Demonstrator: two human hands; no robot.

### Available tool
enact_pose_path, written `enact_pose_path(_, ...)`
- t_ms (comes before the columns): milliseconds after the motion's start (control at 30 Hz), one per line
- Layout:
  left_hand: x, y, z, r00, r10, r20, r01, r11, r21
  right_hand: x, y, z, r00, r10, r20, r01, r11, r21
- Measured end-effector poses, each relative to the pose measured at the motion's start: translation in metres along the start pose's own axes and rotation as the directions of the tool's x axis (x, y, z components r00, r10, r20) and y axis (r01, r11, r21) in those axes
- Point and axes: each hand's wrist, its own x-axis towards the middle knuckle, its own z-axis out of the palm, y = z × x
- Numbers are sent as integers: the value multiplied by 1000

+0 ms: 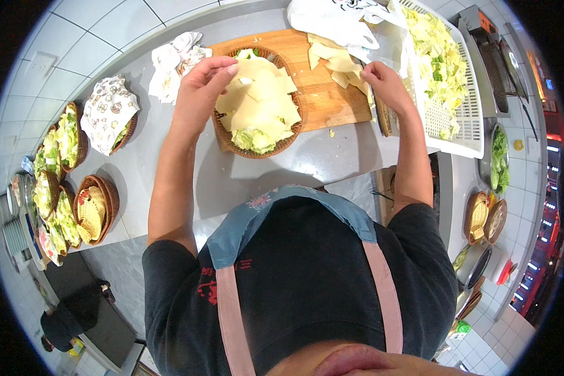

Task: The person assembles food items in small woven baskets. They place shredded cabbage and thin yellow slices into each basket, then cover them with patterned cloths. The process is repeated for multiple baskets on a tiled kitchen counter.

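Fingers [220, 61] bent, I can't tell if my left hand [202, 80] or right hand [385, 86] grips, but sheets [250, 99] already top the lettuce [255, 141] in the 12 o'clock basket [299, 114], with extra sheets [341, 65] at 1 o'clock.

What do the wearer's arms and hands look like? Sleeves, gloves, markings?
Left hand and right hand: ungloved, no watch or bracelet visible. Forearms uncovered. Both sleeves black, short, loose, ending around the elbows, no marking visible on them. No cables on the arms.
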Motion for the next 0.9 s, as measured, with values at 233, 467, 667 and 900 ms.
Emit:
enact_pose_path(233, -8, 10, 76, 967, 126, 221, -126, 992, -14, -46, -71, -28, 736, -547, 399, 111, 679, 726)
enact_pose_path(467, -68, -30, 96, 811, -180, 556, 490, 729, -478, -45, -110, -22, 410, -588, 697, 112, 791, 602)
enact_pose_path(667, -99, -23, 51, 933, -307, 186, 345, 910, -230, -16, -115, -13, 580, -486, 654, 389, 870, 302)
enact_pose_path(900, -106, -23, 50, 971, -209, -115, 182, 961, -210, 39, -115, 22, 736, -502, 454, 257, 828, 499)
